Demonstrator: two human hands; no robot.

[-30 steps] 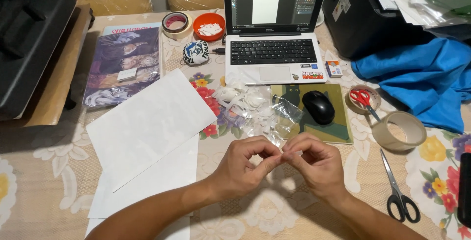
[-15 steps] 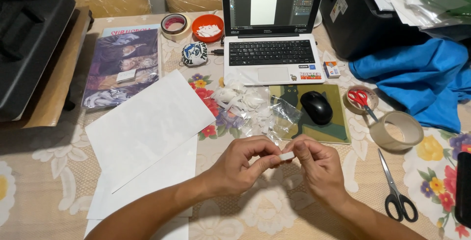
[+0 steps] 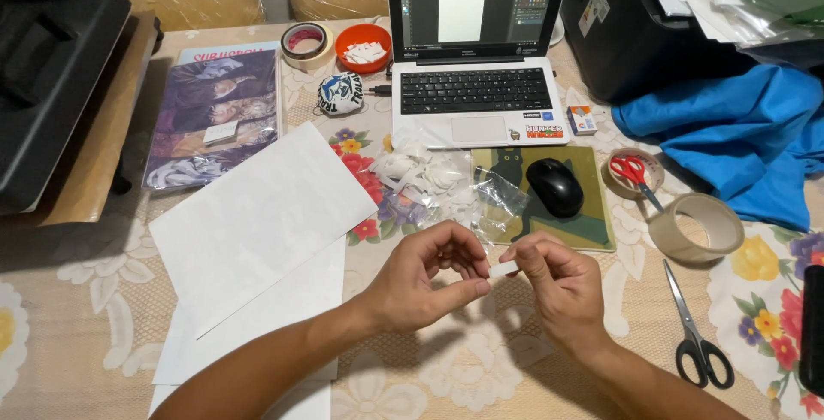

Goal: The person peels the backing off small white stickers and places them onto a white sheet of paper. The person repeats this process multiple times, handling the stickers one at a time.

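Over the flowered tablecloth, near its front edge, my left hand (image 3: 429, 278) and my right hand (image 3: 558, 287) meet. Both pinch a small white strip (image 3: 502, 269) between thumb and fingertips. Just beyond the hands lies a clear plastic bag (image 3: 493, 201) with crumpled white scraps (image 3: 421, 173). To the left of my left hand white paper sheets (image 3: 257, 218) lie stacked at an angle.
An open laptop (image 3: 472, 85) stands at the back, with a black mouse (image 3: 554, 187) on a green mat. A tape roll (image 3: 695, 227), black scissors (image 3: 693, 330), small red scissors (image 3: 633, 171) and blue cloth (image 3: 730, 141) lie right. An orange bowl (image 3: 362, 45) and a poster (image 3: 215, 115) sit left.
My hands have drawn slightly apart, and the small white strip now shows between the fingertips. The view has shifted a little; nothing else on the table has moved.
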